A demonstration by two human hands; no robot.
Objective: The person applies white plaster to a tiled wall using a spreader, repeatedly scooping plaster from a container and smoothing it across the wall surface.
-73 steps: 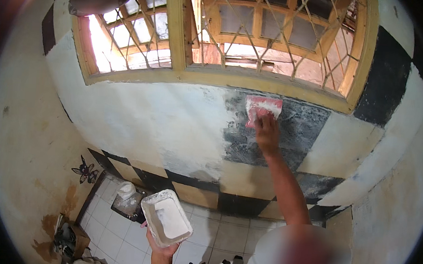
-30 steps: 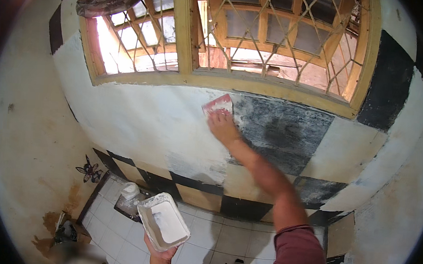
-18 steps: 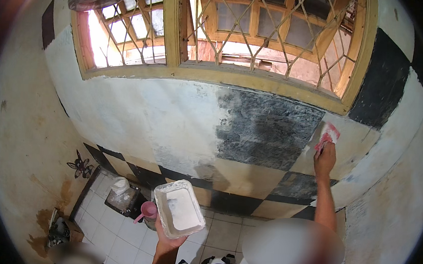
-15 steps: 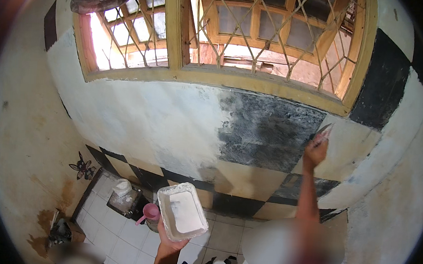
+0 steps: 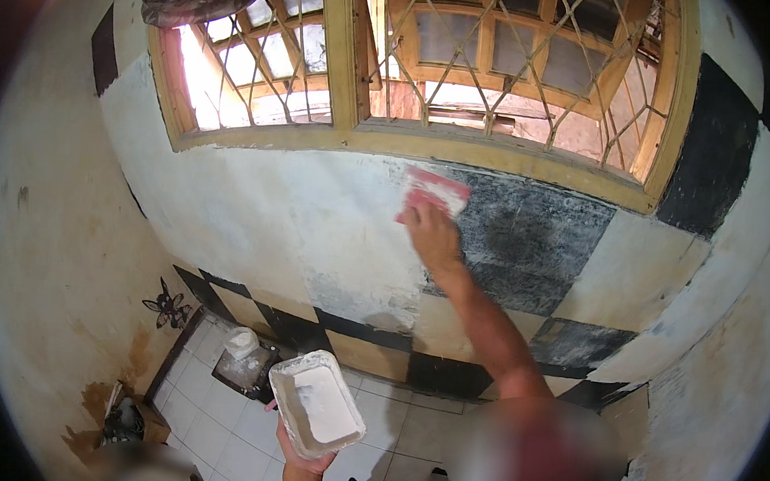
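My right hand (image 5: 434,239) grips a flat pink-red putty spreader (image 5: 445,188) smeared with white. Its blade lies against the wall just below the window frame, where a white-coated area (image 5: 317,205) meets a dark square (image 5: 535,236) with streaky white marks. Lower down, my left hand (image 5: 302,469) supports a white rectangular tub (image 5: 294,409) from beneath, its fingers wrapped round the near end. White paste (image 5: 335,414) covers the tub's bottom, and dried white crusts its rim.
A yellow wooden window frame (image 5: 496,150) with a metal grille spans the wall above. On the tiled floor (image 5: 240,443), a white bag (image 5: 241,342) sits on a dark box (image 5: 245,373). A cardboard box (image 5: 153,422) with odds and ends stands by the left wall.
My right hand has swung left with the spreader, from the pale square at the right to the edge of the white coating. The tub has shifted slightly left and down, hiding the pink dipper.
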